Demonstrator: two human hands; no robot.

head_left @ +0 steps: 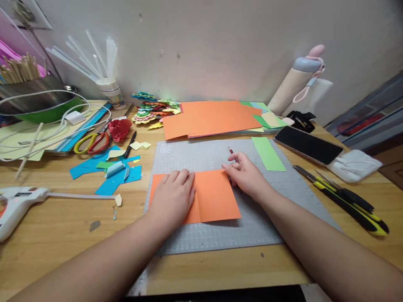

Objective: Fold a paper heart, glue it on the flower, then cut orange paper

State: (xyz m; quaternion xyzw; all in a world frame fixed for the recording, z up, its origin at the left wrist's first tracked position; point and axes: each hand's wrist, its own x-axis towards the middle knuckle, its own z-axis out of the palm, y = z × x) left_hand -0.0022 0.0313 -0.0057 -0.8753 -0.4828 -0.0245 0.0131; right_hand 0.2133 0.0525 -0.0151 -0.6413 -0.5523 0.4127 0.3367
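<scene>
An orange sheet (215, 197) with a crease down its middle lies on the grey cutting mat (258, 230). Its right side lifts slightly off the mat. My left hand (174, 193) rests flat on the left part of the sheet, fingers together and pointing away from me, nothing gripped. At the sheet's upper right corner, my right hand (242, 172) is curled around a thin dark red pencil (230, 149), whose end shows above the fingers. A light green strip (269, 154) lies on the mat's upper right.
Orange sheets (214, 119) are piled behind the mat. Right: a phone (308, 144), a yellow-black cutter (349, 205), a leaning bottle (291, 82). Left: blue scraps (113, 180), scissors (94, 142), a glue gun (22, 205), a cup of sticks (111, 94).
</scene>
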